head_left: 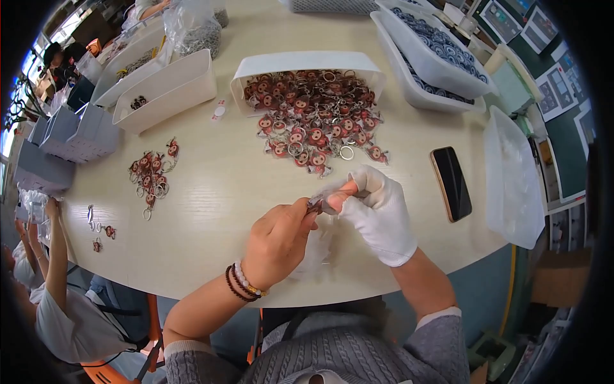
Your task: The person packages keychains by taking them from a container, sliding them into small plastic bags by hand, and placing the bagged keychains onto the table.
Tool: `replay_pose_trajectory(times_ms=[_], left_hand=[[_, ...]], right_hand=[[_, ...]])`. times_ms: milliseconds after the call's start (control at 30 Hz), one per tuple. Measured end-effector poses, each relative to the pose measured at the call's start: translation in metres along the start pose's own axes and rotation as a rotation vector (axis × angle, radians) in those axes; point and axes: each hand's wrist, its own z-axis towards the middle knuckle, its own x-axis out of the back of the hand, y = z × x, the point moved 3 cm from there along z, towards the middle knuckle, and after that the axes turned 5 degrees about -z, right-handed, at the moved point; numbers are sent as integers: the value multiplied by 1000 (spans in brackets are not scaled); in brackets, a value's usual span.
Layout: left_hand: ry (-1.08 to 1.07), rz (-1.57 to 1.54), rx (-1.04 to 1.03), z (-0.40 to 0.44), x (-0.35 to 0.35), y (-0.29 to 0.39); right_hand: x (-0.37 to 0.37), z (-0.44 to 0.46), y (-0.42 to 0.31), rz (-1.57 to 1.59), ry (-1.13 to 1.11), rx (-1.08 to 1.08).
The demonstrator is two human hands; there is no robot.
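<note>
My left hand [279,238], bare with bead bracelets at the wrist, pinches a small keychain charm [314,206] from the left side. From the right, my right hand [378,212] grips the same piece; it wears a white glove with the thumb and a fingertip uncovered. Fingers hide most of the charm. Just beyond my hands, a heap of red and brown character keychains [320,131] with metal rings spills from a tipped white bin [307,62]. A smaller pile of the same keychains [151,174] lies to the left.
A phone [451,184] lies right of my hands, beside an empty clear tray [511,185]. Stacked bins of blue round pieces [441,48] stand back right. At back left are a long white bin [169,93] and a bag of metal rings [195,32]. Another person [77,320] sits at left.
</note>
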Motion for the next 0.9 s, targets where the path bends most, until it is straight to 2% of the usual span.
replay_pose_trajectory(times_ms=[233, 300, 433, 600, 700, 733, 800, 900], left_hand=[[-24, -15, -12, -2, -5, -2], [-73, 23, 43, -2, -5, -3], [-65, 8, 16, -4, -9, -8], [-59, -83, 122, -5, -10, -12], [-109, -32, 128, -3, -5, -10], [-103, -25, 122, -1, -3, -9], [-82, -181, 191, 2, 2, -9], [-26, -307, 240, 5, 4, -5]], right_hand=[[1, -1, -2, -71, -36, 32], [2, -1, -2, -186, -17, 117], [3, -1, -2, -364, 25, 147], [0, -3, -9, -649, 73, 216], [-2, -5, -17, -738, 10, 167], [-1, -4, -14, -738, 8, 178], [1, -1, -2, -175, -50, 83], [1, 1, -6, -94, -65, 37]])
